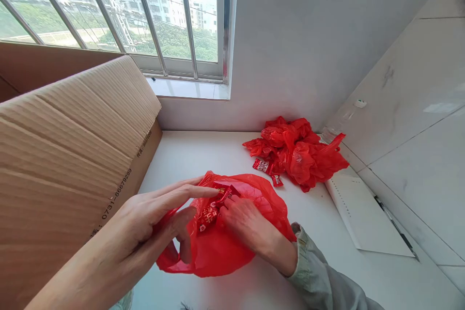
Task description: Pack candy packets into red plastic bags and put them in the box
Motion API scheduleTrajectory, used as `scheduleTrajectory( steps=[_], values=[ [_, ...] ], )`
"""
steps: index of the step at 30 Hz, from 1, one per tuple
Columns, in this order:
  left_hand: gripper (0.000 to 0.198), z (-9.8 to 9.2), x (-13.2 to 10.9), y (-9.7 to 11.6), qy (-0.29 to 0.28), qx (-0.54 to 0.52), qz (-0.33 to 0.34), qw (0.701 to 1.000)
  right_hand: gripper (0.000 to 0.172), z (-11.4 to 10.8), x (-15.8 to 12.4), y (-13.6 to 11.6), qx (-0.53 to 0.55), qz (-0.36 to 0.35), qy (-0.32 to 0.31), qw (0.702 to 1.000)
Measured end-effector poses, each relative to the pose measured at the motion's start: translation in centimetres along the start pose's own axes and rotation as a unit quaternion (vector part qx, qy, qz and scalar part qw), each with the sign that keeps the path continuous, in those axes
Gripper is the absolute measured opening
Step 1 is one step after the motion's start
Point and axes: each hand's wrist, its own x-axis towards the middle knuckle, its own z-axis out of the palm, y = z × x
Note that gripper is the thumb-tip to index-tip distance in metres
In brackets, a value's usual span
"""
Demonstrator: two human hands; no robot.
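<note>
A red plastic bag (pixel 225 256) lies with its mouth spread on the white tabletop. Inside it are small red packets with printed wrappers (pixel 209 215), which look like wrapped sweets. My left hand (pixel 160 223) is at the bag's left side, fingers apart against its mouth. Its index finger stretches over the packets, while the thumb and a lower finger are bent. My right hand (pixel 247 223) reaches into the bag from the right, fingers curled closed at a red wrapped packet (pixel 229 193). Its fingertips are partly hidden.
An open cardboard box (pixel 80 140) stands on the left. Crumpled red plastic bags (pixel 298 152) lie at the back, with two loose red packets (pixel 263 165) beside them. A white notebook (pixel 366 213), a pen (pixel 395 225) and a clear bottle (pixel 341 121) are at the right wall.
</note>
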Motion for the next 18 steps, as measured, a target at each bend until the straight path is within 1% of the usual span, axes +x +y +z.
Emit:
scheduleTrajectory(
  steps=[3, 6, 7, 8, 10, 12, 13, 14, 15, 16, 17, 18],
  values=[
    [0.036, -0.1, -0.2, 0.1, 0.001, -0.009, -0.006, 1.0, 0.02, -1.0, 0.5, 0.3, -0.033, 0.038, -0.021, 0.999],
    [0.046, 0.0, -0.3, 0.6, 0.039, -0.018, -0.045, 0.998, 0.019, -2.8, -0.1, 0.3, -0.038, 0.038, -0.033, 0.998],
    [0.05, 0.1, -0.3, 0.8, 0.054, -0.024, -0.06, 0.996, 0.019, -3.5, -0.6, 0.3, -0.039, 0.034, -0.025, 0.998],
    [0.052, 0.1, -0.3, 0.9, 0.067, -0.03, -0.071, 0.995, 0.02, -4.3, -1.2, 0.2, -0.044, 0.035, -0.006, 0.998],
    [0.056, -0.1, -0.4, 1.1, 0.082, -0.044, -0.074, 0.993, 0.021, -5.8, -2.7, 0.3, -0.07, 0.065, 0.071, 0.993],
    [0.058, -0.4, -0.6, 1.0, 0.093, -0.065, -0.078, 0.99, 0.015, -6.8, -4.7, 0.7, -0.108, 0.128, 0.16, 0.973],
    [0.058, -0.6, -0.7, 1.0, 0.104, -0.074, -0.08, 0.989, 0.019, -7.1, -5.8, 1.0, -0.123, 0.161, 0.188, 0.961],
    [0.056, -0.8, -0.8, 0.9, 0.12, -0.077, -0.083, 0.986, 0.034, -7.0, -7.0, 1.4, -0.129, 0.191, 0.198, 0.953],
    [0.054, -1.0, -0.9, 0.8, 0.138, -0.073, -0.086, 0.984, 0.055, -6.8, -8.1, 1.8, -0.126, 0.215, 0.189, 0.95],
    [0.052, -1.1, -1.0, 0.7, 0.159, -0.06, -0.085, 0.982, 0.072, -6.4, -9.2, 2.2, -0.116, 0.234, 0.164, 0.951],
    [0.049, -1.2, -1.2, 0.5, 0.177, -0.043, -0.081, 0.98, 0.083, -6.0, -10.2, 2.6, -0.103, 0.253, 0.128, 0.953],
    [0.046, -1.2, -1.3, 0.4, 0.19, -0.024, -0.075, 0.979, 0.086, -5.6, -11.0, 2.9, -0.093, 0.272, 0.09, 0.954]
  ],
)
